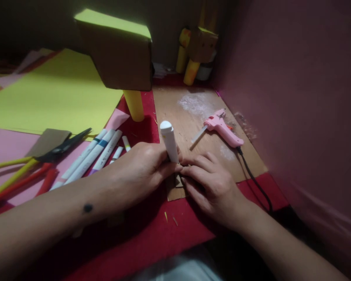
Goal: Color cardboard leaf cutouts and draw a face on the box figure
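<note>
A white marker stands nearly upright between my hands, its end pointing up, and the fingers of my left hand are closed around its lower part. My right hand is beside it with the fingertips pressed together near the marker's foot, at a small cardboard piece. Under that piece lies a flat brown cardboard scrap. The marker's lower tip is hidden by my fingers.
A pink glue gun lies on a wooden board, its cord trailing right. Left are markers, scissors with yellow and red handles, and yellow sheets. A cardboard form on a yellow leg and a cardboard figure stand behind.
</note>
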Demonstrator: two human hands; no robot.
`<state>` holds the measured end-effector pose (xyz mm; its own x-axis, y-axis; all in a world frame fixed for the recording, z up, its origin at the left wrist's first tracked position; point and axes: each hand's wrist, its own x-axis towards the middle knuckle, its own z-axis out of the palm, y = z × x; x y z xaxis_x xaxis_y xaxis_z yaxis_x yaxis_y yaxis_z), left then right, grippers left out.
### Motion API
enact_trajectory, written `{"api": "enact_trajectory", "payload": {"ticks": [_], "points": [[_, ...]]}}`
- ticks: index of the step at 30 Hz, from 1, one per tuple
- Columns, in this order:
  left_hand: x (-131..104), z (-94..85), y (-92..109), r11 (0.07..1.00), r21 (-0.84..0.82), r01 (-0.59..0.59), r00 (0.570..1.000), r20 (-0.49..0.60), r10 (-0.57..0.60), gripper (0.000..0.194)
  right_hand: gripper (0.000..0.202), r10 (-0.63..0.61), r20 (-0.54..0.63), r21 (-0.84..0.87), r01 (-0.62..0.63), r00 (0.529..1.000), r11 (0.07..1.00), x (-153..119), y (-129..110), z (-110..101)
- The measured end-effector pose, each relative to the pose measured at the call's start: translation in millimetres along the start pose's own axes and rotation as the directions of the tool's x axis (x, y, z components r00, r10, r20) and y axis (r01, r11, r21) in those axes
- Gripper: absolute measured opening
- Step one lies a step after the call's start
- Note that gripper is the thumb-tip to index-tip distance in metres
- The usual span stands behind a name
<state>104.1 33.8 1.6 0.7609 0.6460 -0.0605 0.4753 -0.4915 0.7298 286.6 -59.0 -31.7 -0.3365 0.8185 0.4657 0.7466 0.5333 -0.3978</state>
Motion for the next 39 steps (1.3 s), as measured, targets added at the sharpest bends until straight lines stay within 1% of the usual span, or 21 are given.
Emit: {"api": "enact_trajectory", "payload": {"ticks": [3, 7, 10, 13, 17, 21, 23, 27, 33, 37, 39], "points": [[0.3, 1.0, -0.6, 1.000, 0.010, 0.023, 1.000, -0.003, -0.023, 0.017, 0.017, -0.002, -0.009, -0.005, 0.002, 1.000, 1.000, 0.1, -0.1, 0.4], [-1.5, 1.7, -3.0, 0.999, -0.012, -0.032, 0.999, 0.019, 0.032, 0.021, 0.018, 0.011, 0.010, 0.008, -0.012, 1.000, 1.000, 0.1, -0.7, 0.4], [-1.6, 0.7, -4.3, 0.997, -0.039, -0.070, 0.997, -0.048, 0.068, 0.020, 0.017, 0.015, 0.003, 0.004, -0.015, 1.000, 1.000, -0.6, -1.1, 0.4], [-0.2, 1.0, -3.6, 0.997, -0.053, -0.053, 0.995, -0.090, 0.048, 0.019, 0.017, 0.006, -0.009, -0.005, -0.006, 1.000, 1.000, -0.8, -1.0, 0.3], [0.2, 3.0, -1.0, 0.999, -0.033, -0.040, 0.998, -0.056, 0.038, 0.014, 0.017, 0.006, -0.008, -0.010, -0.006, 1.000, 1.000, 0.1, -0.8, -0.3], [-0.7, 3.2, 0.4, 0.998, -0.065, -0.015, 1.000, 0.021, 0.016, 0.020, 0.017, 0.014, 0.009, -0.003, -0.014, 1.000, 1.000, 0.9, -1.3, -1.0], [-0.5, 3.3, 0.1, 0.997, -0.078, -0.013, 0.999, 0.036, 0.015, 0.022, 0.018, 0.015, 0.010, -0.001, -0.015, 1.000, 1.000, 0.9, -1.6, -1.1], [0.0, 5.3, -2.5, 0.997, -0.052, -0.060, 0.998, -0.030, 0.058, 0.018, 0.019, 0.014, 0.006, -0.003, -0.014, 1.000, 1.000, 0.6, -1.6, -0.5], [-2.0, 7.5, -4.3, 0.995, -0.033, -0.098, 0.995, 0.001, 0.098, 0.024, 0.016, 0.006, -0.002, -0.005, -0.006, 1.000, 1.000, -0.5, -1.0, 0.1], [-1.3, 8.5, -4.0, 0.994, -0.055, -0.098, 0.994, -0.043, 0.096, 0.015, 0.017, 0.018, 0.002, -0.002, -0.018, 1.000, 1.000, -0.3, -1.2, -0.3], [-0.7, 9.1, -4.2, 0.993, -0.059, -0.100, 0.993, -0.067, 0.096, 0.014, 0.017, 0.014, -0.002, -0.007, -0.014, 1.000, 1.000, -0.1, -1.2, -0.2]]}}
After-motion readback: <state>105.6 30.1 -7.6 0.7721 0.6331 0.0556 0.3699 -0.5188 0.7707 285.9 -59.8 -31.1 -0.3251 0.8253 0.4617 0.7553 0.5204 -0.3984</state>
